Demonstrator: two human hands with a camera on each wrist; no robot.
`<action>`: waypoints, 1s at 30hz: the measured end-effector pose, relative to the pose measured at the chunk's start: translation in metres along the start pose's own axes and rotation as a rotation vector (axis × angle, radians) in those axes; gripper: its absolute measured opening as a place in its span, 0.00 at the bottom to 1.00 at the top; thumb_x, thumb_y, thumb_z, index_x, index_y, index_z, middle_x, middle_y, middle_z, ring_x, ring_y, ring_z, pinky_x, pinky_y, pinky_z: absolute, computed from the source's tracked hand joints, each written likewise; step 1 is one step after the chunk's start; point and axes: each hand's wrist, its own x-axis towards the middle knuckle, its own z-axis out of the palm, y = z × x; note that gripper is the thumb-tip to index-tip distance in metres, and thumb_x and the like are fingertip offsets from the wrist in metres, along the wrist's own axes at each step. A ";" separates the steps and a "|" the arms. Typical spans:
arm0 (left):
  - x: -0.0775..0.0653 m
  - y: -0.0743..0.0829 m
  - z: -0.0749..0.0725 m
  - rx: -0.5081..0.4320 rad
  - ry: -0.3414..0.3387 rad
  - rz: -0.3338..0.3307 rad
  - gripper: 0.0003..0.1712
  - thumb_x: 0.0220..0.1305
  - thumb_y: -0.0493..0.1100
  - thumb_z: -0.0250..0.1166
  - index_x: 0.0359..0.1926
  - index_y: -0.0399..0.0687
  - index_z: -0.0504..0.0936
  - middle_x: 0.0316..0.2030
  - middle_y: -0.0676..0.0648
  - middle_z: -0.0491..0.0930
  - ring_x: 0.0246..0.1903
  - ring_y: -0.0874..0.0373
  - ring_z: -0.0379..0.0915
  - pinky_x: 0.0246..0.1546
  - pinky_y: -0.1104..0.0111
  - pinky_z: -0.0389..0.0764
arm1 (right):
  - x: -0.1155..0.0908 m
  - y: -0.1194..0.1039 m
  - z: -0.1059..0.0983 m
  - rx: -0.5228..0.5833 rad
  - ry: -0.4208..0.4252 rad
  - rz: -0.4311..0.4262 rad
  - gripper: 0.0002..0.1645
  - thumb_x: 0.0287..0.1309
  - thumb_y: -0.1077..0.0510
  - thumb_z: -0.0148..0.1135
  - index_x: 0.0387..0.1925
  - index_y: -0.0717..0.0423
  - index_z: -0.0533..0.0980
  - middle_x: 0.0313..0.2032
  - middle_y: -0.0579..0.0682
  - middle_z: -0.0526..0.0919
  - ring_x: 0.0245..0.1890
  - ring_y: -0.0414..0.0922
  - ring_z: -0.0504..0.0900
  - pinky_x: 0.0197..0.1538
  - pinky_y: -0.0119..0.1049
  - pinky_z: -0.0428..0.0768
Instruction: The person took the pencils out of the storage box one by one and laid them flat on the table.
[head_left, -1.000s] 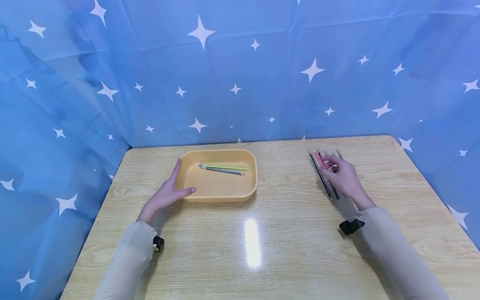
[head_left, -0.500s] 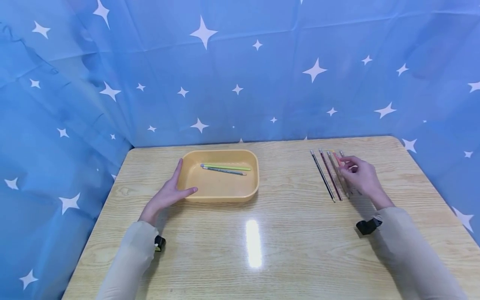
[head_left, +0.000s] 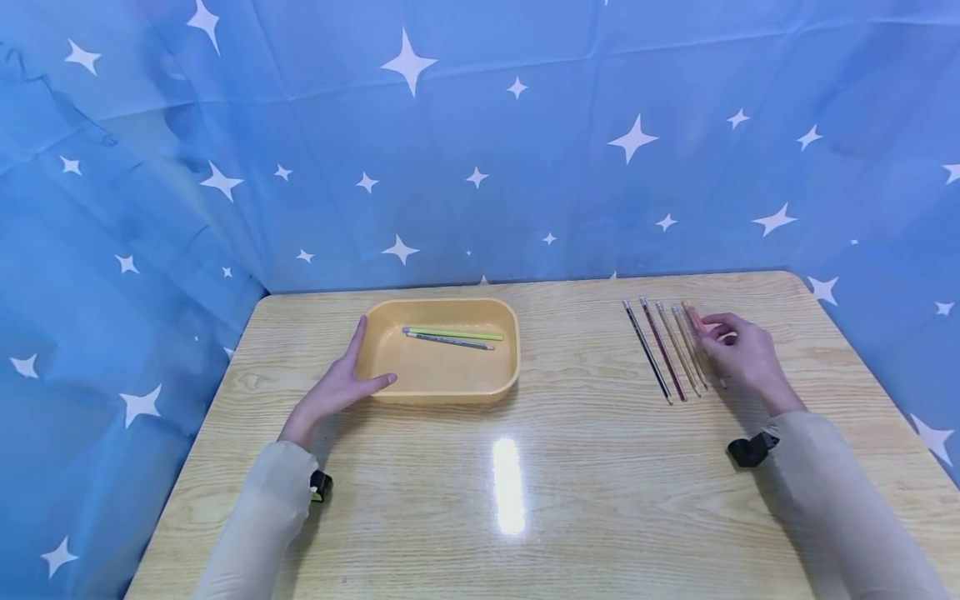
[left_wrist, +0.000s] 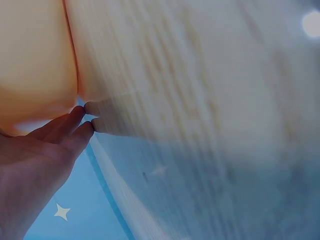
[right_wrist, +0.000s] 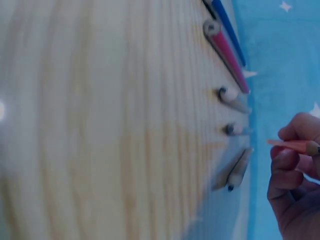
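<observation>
My left hand spans the left end of a yellow-orange tray, thumb and fingers spread straight along its rim; in the left wrist view the fingertips lie at its outer wall. Inside the tray rest a yellow-green pencil and a grey-blue pencil. At the right, my right hand pinches a pink pencil between thumb and fingers. It is held over the right end of a row of pencils, with much of it hidden by the hand in the head view.
The row on the wooden table holds a dark pencil, a dark red pencil and several tan ones, roughly side by side. A blue star-printed cloth rises behind the table and along its left side.
My right hand has moved rightward over the pencil row with the pink pencil in its fingers, uncovering the pencils to its left. The left hand stays at the tray.
</observation>
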 end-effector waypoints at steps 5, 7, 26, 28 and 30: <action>-0.004 0.009 0.000 -0.026 -0.007 -0.008 0.61 0.62 0.45 0.66 0.75 0.49 0.26 0.74 0.37 0.30 0.71 0.35 0.31 0.67 0.42 0.41 | 0.000 0.007 -0.003 0.004 -0.023 0.010 0.20 0.65 0.60 0.58 0.53 0.70 0.74 0.38 0.65 0.80 0.29 0.25 0.71 0.27 0.21 0.72; -0.003 0.006 0.000 -0.016 -0.005 -0.010 0.62 0.62 0.47 0.67 0.75 0.51 0.25 0.75 0.38 0.30 0.71 0.36 0.32 0.67 0.43 0.42 | 0.001 0.010 -0.004 0.010 -0.037 0.021 0.20 0.65 0.59 0.58 0.54 0.70 0.73 0.39 0.65 0.80 0.29 0.24 0.71 0.27 0.22 0.73; -0.016 0.035 -0.003 0.000 -0.024 0.002 0.58 0.64 0.43 0.64 0.75 0.42 0.27 0.74 0.35 0.30 0.71 0.35 0.32 0.67 0.42 0.42 | 0.009 0.028 -0.011 -0.100 -0.168 0.017 0.24 0.66 0.57 0.57 0.54 0.74 0.70 0.37 0.63 0.78 0.40 0.61 0.77 0.38 0.42 0.72; -0.016 0.037 -0.004 0.006 -0.025 -0.003 0.58 0.64 0.44 0.63 0.75 0.42 0.27 0.74 0.35 0.30 0.71 0.35 0.32 0.67 0.43 0.43 | 0.010 0.027 -0.011 -0.100 -0.170 0.020 0.23 0.66 0.58 0.57 0.53 0.73 0.70 0.35 0.61 0.78 0.38 0.57 0.78 0.36 0.38 0.72; -0.016 0.035 -0.003 0.001 -0.027 0.001 0.58 0.64 0.43 0.63 0.75 0.42 0.26 0.74 0.35 0.30 0.71 0.35 0.31 0.67 0.43 0.42 | 0.010 0.027 -0.011 -0.096 -0.174 0.023 0.22 0.66 0.58 0.57 0.53 0.72 0.71 0.34 0.59 0.78 0.36 0.52 0.77 0.34 0.33 0.71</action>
